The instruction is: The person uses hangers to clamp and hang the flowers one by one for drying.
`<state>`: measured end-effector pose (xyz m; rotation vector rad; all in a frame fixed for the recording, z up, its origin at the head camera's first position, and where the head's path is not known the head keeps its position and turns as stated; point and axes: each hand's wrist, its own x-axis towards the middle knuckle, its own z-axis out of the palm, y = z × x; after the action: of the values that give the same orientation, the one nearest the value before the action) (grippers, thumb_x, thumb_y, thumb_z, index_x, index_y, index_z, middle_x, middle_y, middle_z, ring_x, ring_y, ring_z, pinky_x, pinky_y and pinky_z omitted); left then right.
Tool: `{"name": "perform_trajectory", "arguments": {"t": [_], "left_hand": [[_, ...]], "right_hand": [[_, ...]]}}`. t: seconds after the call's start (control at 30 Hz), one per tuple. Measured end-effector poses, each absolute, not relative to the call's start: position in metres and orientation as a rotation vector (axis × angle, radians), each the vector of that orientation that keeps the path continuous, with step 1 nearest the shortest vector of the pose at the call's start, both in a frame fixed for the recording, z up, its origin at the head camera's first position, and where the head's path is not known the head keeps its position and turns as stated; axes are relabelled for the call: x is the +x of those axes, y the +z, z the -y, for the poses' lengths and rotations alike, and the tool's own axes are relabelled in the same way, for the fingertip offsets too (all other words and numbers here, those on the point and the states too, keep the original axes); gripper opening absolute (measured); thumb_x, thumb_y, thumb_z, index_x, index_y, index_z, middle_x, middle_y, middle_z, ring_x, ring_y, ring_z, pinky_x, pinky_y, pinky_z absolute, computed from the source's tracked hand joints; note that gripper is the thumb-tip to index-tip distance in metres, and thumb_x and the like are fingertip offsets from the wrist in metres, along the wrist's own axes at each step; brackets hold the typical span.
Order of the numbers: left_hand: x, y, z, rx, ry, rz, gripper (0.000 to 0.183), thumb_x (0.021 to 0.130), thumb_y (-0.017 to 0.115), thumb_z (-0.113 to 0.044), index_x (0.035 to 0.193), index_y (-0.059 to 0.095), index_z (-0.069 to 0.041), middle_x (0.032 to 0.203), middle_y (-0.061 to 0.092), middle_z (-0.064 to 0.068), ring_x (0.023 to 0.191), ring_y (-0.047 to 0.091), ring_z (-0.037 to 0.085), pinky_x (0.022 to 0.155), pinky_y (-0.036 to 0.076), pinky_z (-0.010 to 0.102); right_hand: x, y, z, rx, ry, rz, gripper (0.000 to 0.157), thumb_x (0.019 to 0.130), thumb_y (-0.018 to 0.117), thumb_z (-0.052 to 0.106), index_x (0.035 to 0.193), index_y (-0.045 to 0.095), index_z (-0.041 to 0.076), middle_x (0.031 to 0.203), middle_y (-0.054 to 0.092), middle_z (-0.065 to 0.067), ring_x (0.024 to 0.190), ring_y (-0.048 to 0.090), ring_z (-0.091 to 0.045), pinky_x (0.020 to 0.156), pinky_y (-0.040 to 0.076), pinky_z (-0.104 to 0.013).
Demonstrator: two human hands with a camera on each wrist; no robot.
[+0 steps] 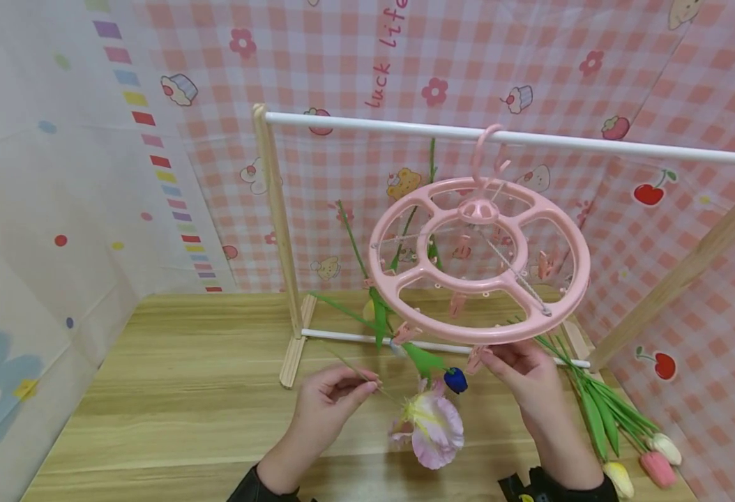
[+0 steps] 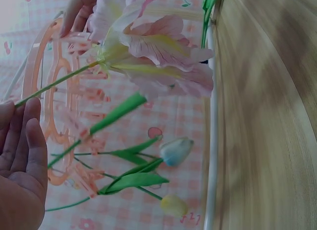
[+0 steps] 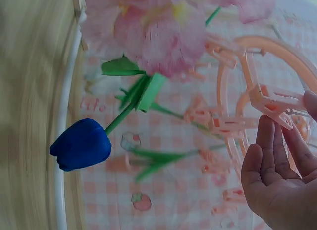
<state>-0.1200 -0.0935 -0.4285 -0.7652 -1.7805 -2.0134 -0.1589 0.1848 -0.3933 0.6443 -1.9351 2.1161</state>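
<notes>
My left hand (image 1: 330,408) pinches the thin green stem of a pink-and-yellow artificial iris (image 1: 435,427), whose bloom points toward my right. My right hand (image 1: 533,390) pinches a pink clip (image 3: 270,98) at the near rim of a round pink clip hanger (image 1: 468,331). The iris stem is apart from this clip in the left wrist view. Other clips on the hanger hold artificial tulips head down: a blue tulip (image 3: 81,144), a white-and-blue tulip (image 2: 177,150) and a yellow tulip (image 2: 173,204).
The hanger hooks over the white top rod (image 1: 367,125) of a rack with wooden posts (image 1: 276,223). A lower white rod (image 1: 336,337) runs close over the wooden table (image 1: 173,404). Loose tulips (image 1: 612,415) in white, pink and yellow lie at the right edge.
</notes>
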Motion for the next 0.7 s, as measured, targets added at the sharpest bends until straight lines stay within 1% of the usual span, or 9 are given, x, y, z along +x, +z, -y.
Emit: {"name": "perform_trajectory", "arguments": {"t": [0.07, 0.13, 0.27, 0.4, 0.5, 0.6, 0.7], "left_hand": [[-0.120, -0.428, 0.093, -0.776, -1.996, 1.791, 0.008, 0.082, 0.062, 0.008, 0.090, 0.064, 0.008, 0.087, 0.066, 0.016, 0.078, 0.065, 0.026, 0.069, 0.055, 0.035], [-0.120, -0.428, 0.093, -0.779, -1.985, 1.799, 0.008, 0.082, 0.063, 0.008, 0.090, 0.064, 0.008, 0.087, 0.066, 0.016, 0.078, 0.065, 0.025, 0.068, 0.055, 0.035], [-0.120, -0.429, 0.091, -0.763, -1.985, 1.819, 0.008, 0.082, 0.064, 0.006, 0.090, 0.064, 0.007, 0.087, 0.067, 0.014, 0.078, 0.065, 0.023, 0.067, 0.055, 0.035], [-0.118, -0.423, 0.089, -0.741, -1.974, 1.844, 0.007, 0.081, 0.064, 0.008, 0.088, 0.064, 0.008, 0.085, 0.066, 0.016, 0.077, 0.065, 0.023, 0.067, 0.056, 0.035], [-0.114, -0.412, 0.088, -0.710, -1.970, 1.875, 0.006, 0.080, 0.063, 0.010, 0.087, 0.064, 0.010, 0.085, 0.066, 0.018, 0.076, 0.065, 0.021, 0.067, 0.056, 0.035], [-0.113, -0.404, 0.088, -0.654, -1.950, 1.922, 0.004, 0.081, 0.063, 0.009, 0.085, 0.064, 0.010, 0.084, 0.066, 0.019, 0.076, 0.065, 0.019, 0.067, 0.056, 0.033], [-0.115, -0.401, 0.089, -0.584, -1.952, 1.936, 0.004, 0.081, 0.064, 0.008, 0.084, 0.064, 0.010, 0.085, 0.066, 0.021, 0.077, 0.065, 0.023, 0.068, 0.056, 0.031]], "right_hand": [[-0.159, -0.395, -0.178, 0.660, 2.103, 1.971, 0.030, 0.084, 0.058, -0.012, 0.105, 0.065, 0.009, 0.094, 0.066, -0.003, 0.086, 0.062, -0.016, 0.074, 0.053, -0.023], [-0.159, -0.396, -0.171, 0.662, 2.099, 1.997, 0.027, 0.084, 0.060, -0.011, 0.104, 0.065, 0.007, 0.094, 0.066, -0.004, 0.086, 0.062, -0.017, 0.072, 0.054, -0.023], [-0.160, -0.398, -0.158, 0.721, 2.106, 2.015, 0.021, 0.083, 0.061, -0.009, 0.103, 0.062, -0.003, 0.093, 0.065, -0.006, 0.086, 0.061, -0.019, 0.072, 0.053, -0.023], [-0.162, -0.398, -0.144, 0.782, 2.108, 2.018, 0.021, 0.083, 0.062, -0.008, 0.103, 0.058, -0.012, 0.094, 0.065, -0.008, 0.087, 0.061, -0.020, 0.076, 0.053, -0.025], [-0.163, -0.397, -0.133, 0.804, 2.094, 2.027, 0.022, 0.082, 0.063, -0.009, 0.102, 0.058, -0.014, 0.093, 0.065, -0.013, 0.086, 0.061, -0.021, 0.077, 0.053, -0.026], [-0.164, -0.395, -0.125, 0.860, 2.091, 2.041, 0.022, 0.082, 0.063, -0.008, 0.103, 0.058, -0.013, 0.094, 0.063, -0.019, 0.088, 0.061, -0.025, 0.078, 0.052, -0.027], [-0.166, -0.393, -0.122, 0.916, 2.112, 2.046, 0.024, 0.084, 0.062, -0.006, 0.106, 0.057, -0.011, 0.096, 0.062, -0.022, 0.091, 0.060, -0.030, 0.077, 0.053, -0.028]]}}
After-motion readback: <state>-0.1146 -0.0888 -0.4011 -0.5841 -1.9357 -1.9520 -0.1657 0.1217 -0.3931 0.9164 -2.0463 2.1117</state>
